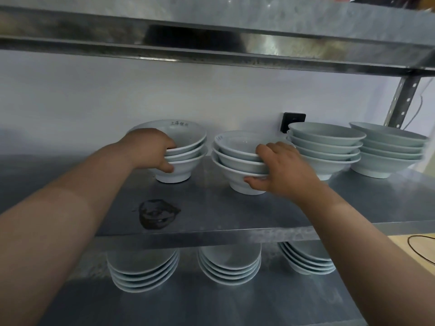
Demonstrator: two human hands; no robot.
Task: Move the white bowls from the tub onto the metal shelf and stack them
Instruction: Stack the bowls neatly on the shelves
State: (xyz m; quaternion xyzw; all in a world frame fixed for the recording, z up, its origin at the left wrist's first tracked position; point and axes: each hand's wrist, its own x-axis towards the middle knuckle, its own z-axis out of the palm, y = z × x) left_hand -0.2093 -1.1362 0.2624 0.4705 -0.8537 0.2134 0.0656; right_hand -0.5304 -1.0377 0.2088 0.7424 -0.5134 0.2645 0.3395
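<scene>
Two short stacks of white bowls stand on the metal shelf (211, 208). My left hand (150, 149) grips the left stack (186, 147) at its near rim, fingers inside the top bowl and thumb under the lowest one. My right hand (280, 170) grips the middle stack (235, 156) the same way, fingers over the top rim and thumb against the bottom bowl's side. Each stack has three bowls and rests on the shelf. The tub is out of view.
Two taller stacks of wide white bowls (327, 147) (388, 149) fill the shelf's right end. A dark wet patch (157, 214) lies near the front edge. Three more bowl stacks (143, 269) sit on the shelf below. An upper shelf (211, 38) hangs close overhead.
</scene>
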